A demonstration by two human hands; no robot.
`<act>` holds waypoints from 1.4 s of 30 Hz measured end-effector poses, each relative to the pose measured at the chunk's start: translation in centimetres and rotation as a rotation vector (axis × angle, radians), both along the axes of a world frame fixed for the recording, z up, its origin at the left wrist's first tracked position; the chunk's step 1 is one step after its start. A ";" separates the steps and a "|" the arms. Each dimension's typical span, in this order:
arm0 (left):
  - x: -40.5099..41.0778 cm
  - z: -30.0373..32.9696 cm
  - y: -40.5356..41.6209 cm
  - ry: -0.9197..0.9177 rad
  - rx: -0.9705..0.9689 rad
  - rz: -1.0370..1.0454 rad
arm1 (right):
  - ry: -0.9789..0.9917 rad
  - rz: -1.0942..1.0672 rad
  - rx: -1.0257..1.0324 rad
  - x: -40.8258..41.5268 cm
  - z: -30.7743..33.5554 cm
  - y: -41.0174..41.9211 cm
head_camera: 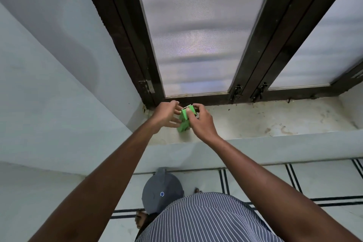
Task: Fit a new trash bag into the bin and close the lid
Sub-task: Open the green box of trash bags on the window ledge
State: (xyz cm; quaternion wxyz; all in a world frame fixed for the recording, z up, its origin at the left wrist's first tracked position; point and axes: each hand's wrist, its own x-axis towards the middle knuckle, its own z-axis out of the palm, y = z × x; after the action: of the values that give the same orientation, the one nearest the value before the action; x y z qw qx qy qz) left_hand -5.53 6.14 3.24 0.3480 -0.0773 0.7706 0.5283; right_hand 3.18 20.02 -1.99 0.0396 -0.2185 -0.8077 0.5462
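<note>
One grey bin (pixel 162 192) is standing on the floor below the sill (pixel 265 120), its lid lying closed so that whatever it is holding cannot be told. Above it, over the sill, the left hand (pixel 167 115) is reaching in with its fingers spread apart, touching one folded green trash bag (pixel 184 122), while the right hand (pixel 200 122) is pinching that bag's top between thumb and fingers

soft window light, wide-angle bend

the scene is lit evenly by dim daylight diffused through the frosted window panes (pixel 196 35). no hard shadows or glare are seen. straight frame lines are splayed outward by lens distortion. the forearms at the lower edges are rendered dark and slightly soft; the centre is kept reasonably sharp.
</note>
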 end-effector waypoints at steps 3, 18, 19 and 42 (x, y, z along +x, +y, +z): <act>0.2 -0.3 -0.1 0.030 0.004 -0.002 | -0.003 -0.080 -0.106 0.0 0.1 -0.6; 1.3 -1.0 -0.6 0.180 -0.081 0.050 | -0.019 -0.102 -0.335 0.6 0.5 -1.3; 1.2 -1.0 -0.7 0.154 -0.071 0.060 | -0.011 -0.081 -0.345 0.8 0.5 -1.4; 2.2 0.2 -3.3 0.997 -0.445 -0.552 | 0.121 0.178 0.071 1.9 -1.3 -0.9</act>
State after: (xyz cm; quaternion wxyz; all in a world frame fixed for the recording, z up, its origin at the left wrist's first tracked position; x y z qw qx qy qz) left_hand -3.30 2.81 3.41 0.0448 0.3112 0.9240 0.2177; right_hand 5.07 19.07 -3.24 0.0475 -0.1111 -0.8389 0.5307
